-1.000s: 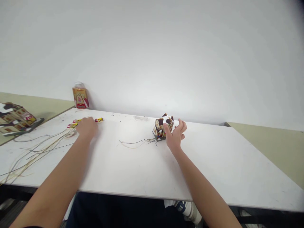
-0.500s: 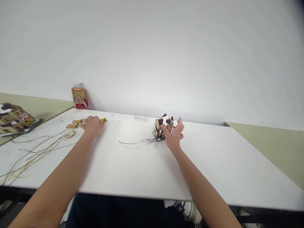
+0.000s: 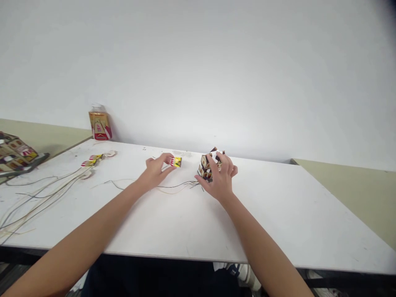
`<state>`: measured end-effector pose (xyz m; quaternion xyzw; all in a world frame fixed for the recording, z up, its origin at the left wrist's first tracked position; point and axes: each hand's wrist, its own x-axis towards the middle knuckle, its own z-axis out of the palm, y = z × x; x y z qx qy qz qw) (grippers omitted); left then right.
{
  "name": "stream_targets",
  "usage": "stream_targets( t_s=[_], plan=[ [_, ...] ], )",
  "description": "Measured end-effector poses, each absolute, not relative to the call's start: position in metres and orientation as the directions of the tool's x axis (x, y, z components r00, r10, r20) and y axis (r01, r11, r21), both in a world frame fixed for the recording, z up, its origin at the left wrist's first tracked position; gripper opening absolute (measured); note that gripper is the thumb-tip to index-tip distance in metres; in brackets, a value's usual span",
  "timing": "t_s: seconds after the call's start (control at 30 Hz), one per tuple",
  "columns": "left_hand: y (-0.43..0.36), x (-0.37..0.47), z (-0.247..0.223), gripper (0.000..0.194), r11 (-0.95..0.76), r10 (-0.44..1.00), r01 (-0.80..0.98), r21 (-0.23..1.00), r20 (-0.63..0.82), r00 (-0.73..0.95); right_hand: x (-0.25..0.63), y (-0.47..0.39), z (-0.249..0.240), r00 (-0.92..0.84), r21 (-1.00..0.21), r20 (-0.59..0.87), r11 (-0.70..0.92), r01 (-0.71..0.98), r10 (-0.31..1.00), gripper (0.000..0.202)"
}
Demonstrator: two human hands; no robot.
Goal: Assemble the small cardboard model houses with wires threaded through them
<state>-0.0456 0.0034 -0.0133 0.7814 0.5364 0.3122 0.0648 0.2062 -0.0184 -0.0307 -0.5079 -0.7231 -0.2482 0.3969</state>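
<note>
Between the thumb and fingers of my left hand (image 3: 156, 171) is a small yellow piece with red-and-white stripes (image 3: 176, 161), held just above the table. Thin wires (image 3: 116, 184) trail on the table below that wrist. My right hand (image 3: 221, 179) is wrapped round a miniature house (image 3: 203, 167), fingers over its roof and thumb at its front. The house stands upright on the table, its right side hidden by the hand. Dark and pale wires (image 3: 176, 187) run out from its base to the left.
Similar striped yellow pieces (image 3: 92, 160) with long wires (image 3: 46, 198) lie at the table's left. A second miniature house (image 3: 15, 152) stands at the far left. A bottle with a red-and-gold label (image 3: 100, 125) is by the wall. The white table (image 3: 278, 214) ends before a pale green surface (image 3: 349, 185).
My left hand has picked up a striped yellow piece from the left and carried it right, near the house. My right hand has closed over the house from its side.
</note>
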Motion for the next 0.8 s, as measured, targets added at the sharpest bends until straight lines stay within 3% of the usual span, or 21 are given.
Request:
stream_targets(
  t_s=[0.2,0.33,0.47,0.6,0.7,0.8],
  plan=[
    [-0.02,-0.012,-0.026,0.031,-0.607,0.791,0.697,0.383,0.382,0.478,0.206,-0.015,-0.035,-0.396,0.175,0.819,0.477,0.861,0.415,0.047],
    [-0.023,-0.009,-0.027,0.03,-0.641,0.764,0.655,0.399,0.415,0.495,0.206,-0.014,-0.034,-0.444,0.207,0.81,0.521,0.828,0.383,0.031],
    [-0.021,-0.009,-0.028,0.036,-0.616,0.783,0.679,0.4,0.411,0.467,0.207,-0.013,-0.035,-0.44,0.197,0.809,0.525,0.828,0.39,0.028],
    [-0.02,-0.01,-0.028,0.04,-0.493,0.855,0.759,0.425,0.4,0.331,0.212,-0.013,-0.031,-0.327,0.114,0.845,0.454,0.884,0.423,0.03],
    [-0.019,-0.012,-0.024,0.04,-0.443,0.875,0.774,0.452,0.405,0.264,0.223,-0.013,-0.022,-0.135,-0.042,0.844,0.315,0.948,0.519,0.037],
    [-0.018,-0.013,-0.02,0.032,-0.444,0.872,0.77,0.458,0.419,0.253,0.238,-0.009,-0.015,0.088,-0.213,0.852,0.188,0.959,0.516,0.046]
  ],
)
